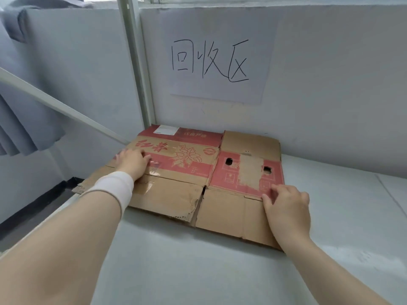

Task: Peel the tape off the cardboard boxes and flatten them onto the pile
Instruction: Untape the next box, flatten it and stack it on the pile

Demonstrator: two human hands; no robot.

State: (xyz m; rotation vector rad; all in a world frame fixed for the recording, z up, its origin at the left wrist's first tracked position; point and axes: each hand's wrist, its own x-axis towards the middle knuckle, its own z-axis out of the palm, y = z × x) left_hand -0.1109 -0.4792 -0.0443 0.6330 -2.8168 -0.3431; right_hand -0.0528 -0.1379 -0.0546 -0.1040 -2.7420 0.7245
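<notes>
A flattened cardboard box point(182, 170), brown with red print and a flower drawing, lies flat on the white surface point(198, 260) against the back wall. My left hand point(132, 160) rests palm down on its left part, fingers spread next to a strip of clear tape point(152, 175) stuck across the fold. My right hand point(286, 205) presses on the box's right front flap, fingers apart. Two punched handle holes show in the red right panel. Neither hand grips anything.
A white paper sign point(218, 60) with handwritten characters hangs on the grey wall above the box. A white metal post point(136, 62) stands at the back left. The surface's left edge drops to a dark floor point(33, 208). Grey cloth point(24, 119) hangs at far left.
</notes>
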